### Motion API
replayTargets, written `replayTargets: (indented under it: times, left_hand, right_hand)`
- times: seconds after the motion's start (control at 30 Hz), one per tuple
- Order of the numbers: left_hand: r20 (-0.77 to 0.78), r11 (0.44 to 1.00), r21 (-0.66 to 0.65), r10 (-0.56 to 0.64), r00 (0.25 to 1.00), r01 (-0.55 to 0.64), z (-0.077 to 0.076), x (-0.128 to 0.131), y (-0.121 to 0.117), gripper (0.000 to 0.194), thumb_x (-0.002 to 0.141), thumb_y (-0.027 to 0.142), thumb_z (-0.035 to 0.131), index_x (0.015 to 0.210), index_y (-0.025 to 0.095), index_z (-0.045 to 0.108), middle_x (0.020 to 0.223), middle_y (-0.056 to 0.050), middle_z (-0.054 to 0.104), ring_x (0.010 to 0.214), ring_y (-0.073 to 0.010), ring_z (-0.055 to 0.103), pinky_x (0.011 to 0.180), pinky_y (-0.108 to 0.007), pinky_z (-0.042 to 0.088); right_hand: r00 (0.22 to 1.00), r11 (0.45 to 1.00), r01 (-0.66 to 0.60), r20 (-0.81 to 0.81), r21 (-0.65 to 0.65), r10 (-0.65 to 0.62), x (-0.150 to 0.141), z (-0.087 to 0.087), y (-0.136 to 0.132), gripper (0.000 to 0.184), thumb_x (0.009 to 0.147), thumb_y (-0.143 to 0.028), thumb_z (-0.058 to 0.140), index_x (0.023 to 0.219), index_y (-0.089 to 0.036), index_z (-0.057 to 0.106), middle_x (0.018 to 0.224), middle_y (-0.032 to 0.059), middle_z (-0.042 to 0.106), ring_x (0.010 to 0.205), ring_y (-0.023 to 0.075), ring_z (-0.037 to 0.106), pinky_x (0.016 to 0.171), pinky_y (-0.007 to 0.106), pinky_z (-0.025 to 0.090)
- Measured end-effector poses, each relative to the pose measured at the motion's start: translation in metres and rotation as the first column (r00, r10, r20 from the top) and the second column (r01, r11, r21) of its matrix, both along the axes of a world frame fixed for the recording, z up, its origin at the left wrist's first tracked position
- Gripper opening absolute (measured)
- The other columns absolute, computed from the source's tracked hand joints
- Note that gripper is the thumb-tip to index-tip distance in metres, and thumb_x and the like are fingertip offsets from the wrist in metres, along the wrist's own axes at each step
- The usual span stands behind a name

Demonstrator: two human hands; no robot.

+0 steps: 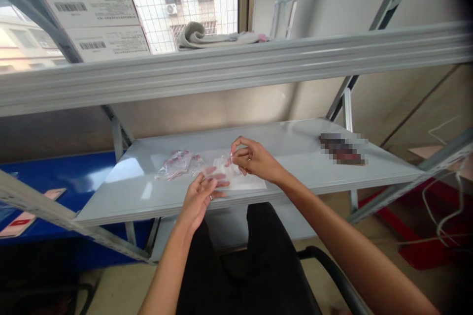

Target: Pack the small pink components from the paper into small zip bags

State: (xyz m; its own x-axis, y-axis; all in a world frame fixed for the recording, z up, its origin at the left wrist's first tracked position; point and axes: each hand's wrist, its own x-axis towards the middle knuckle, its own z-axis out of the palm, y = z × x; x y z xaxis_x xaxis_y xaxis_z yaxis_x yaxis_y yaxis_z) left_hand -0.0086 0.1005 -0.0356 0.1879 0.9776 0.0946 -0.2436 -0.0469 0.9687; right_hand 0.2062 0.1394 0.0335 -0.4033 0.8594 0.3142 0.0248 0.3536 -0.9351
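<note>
A small clear plastic bag [226,169] lies on the grey shelf [295,147] in front of me, on top of a white sheet [251,183]. My right hand [254,158] is closed in a pinch on the bag's upper edge. My left hand [201,196] rests at the bag's lower left corner with its fingers stretched out and pressing on it. A pile of clear bags with pink contents [177,164] lies just left of my hands on the same shelf.
A blurred dark object [343,148] sits at the shelf's right end. The upper shelf beam [236,66] carries a spray bottle [284,7], a folded cloth [207,37] and labelled boxes [92,5]. A blue surface [55,182] lies to the left, cables to the right.
</note>
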Motion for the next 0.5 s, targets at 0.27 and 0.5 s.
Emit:
replayTargets:
  times: [0.27, 0.5]
  left_hand:
    - [-0.125, 0.996, 0.014, 0.089, 0.988, -0.088, -0.011, 0.001, 0.054, 0.043, 0.074, 0.039, 0.085, 0.102, 0.014, 0.063, 0.084, -0.006, 0.076, 0.065, -0.0178, 0.075, 0.069, -0.034, 0.063]
    - [-0.293, 0.990, 0.124, 0.106, 0.950, -0.072, -0.006, 0.003, 0.090, 0.035, 0.072, 0.032, 0.085, 0.091, 0.015, 0.061, 0.065, -0.001, 0.072, 0.054, -0.0170, 0.071, 0.056, -0.027, 0.058]
  right_hand:
    - [0.985, 0.955, 0.054, -0.142, -0.293, -0.099, 0.014, -0.056, 0.028, 0.040, 0.085, -0.035, 0.064, 0.121, -0.020, 0.053, 0.099, 0.0083, 0.074, 0.061, 0.0159, 0.069, 0.041, 0.023, 0.050]
    - [0.983, 0.975, 0.144, -0.091, -0.168, -0.161, 0.015, -0.093, 0.050, 0.049, 0.076, -0.047, 0.079, 0.108, -0.014, 0.059, 0.073, 0.0008, 0.067, 0.058, 0.0148, 0.067, 0.049, 0.024, 0.054]
